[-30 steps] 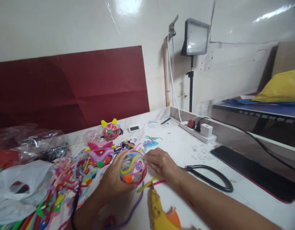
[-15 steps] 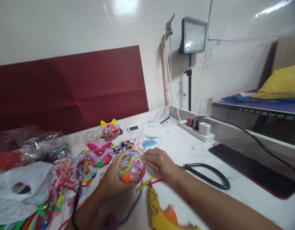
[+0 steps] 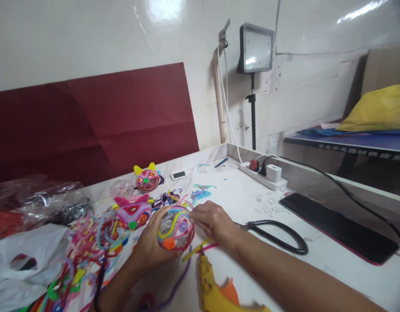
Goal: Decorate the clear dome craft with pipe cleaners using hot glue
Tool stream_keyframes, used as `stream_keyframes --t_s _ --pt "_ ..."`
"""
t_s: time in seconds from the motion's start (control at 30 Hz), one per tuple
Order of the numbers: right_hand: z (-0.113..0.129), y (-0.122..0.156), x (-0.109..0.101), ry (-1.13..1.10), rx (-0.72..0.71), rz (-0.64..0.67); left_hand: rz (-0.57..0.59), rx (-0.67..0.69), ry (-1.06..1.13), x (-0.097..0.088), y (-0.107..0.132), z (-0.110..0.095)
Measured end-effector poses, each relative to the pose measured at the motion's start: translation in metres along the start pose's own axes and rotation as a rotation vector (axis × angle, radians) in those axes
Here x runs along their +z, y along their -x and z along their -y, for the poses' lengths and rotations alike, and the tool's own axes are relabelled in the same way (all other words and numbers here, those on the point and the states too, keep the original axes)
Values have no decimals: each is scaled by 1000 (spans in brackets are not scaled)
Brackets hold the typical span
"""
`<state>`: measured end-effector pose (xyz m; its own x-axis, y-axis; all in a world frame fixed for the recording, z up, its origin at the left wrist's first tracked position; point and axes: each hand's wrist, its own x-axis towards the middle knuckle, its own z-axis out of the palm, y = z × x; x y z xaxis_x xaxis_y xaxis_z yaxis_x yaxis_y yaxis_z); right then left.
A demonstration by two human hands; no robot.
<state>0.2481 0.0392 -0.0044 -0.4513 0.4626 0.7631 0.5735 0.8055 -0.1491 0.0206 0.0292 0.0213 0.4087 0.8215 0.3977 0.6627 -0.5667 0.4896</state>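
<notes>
A clear round ball point(image 3: 175, 229), decorated with curved pipe cleaners in yellow, blue and pink, an orange disc and a purple button, rests in my left hand point(image 3: 151, 242), whose fingers wrap its left side and underside. My right hand point(image 3: 214, 221) pinches at the ball's upper right edge; the fingertips hide whatever they press or hold there. Just below, a yellow glue gun point(image 3: 208, 281) with an orange trigger lies with its nozzle toward the ball. Yellow and pink pipe cleaner pieces point(image 3: 196, 250) lie by the nozzle, and a purple pipe cleaner point(image 3: 178, 286) curves left of the gun.
Two decorated cat-face balls, one pink-eared point(image 3: 134, 212) and one yellow-eared point(image 3: 147, 178), sit behind left. Pipe cleaners point(image 3: 86, 242) and a white plastic bag point(image 3: 27, 251) crowd the left. Black-handled scissors point(image 3: 278, 234), a black mat point(image 3: 336, 227) and a power strip point(image 3: 265, 177) lie right.
The whole view has shifted slightly, so most things appear a little farther left. Both hands keep the same hold on the ball, which looks barely turned.
</notes>
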Motion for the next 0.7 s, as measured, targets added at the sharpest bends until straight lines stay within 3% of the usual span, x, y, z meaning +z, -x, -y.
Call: stream_keyframes --t_s 0.7 --pt "1 -1 -4 25 -61 15 5 46 46 2 3 5"
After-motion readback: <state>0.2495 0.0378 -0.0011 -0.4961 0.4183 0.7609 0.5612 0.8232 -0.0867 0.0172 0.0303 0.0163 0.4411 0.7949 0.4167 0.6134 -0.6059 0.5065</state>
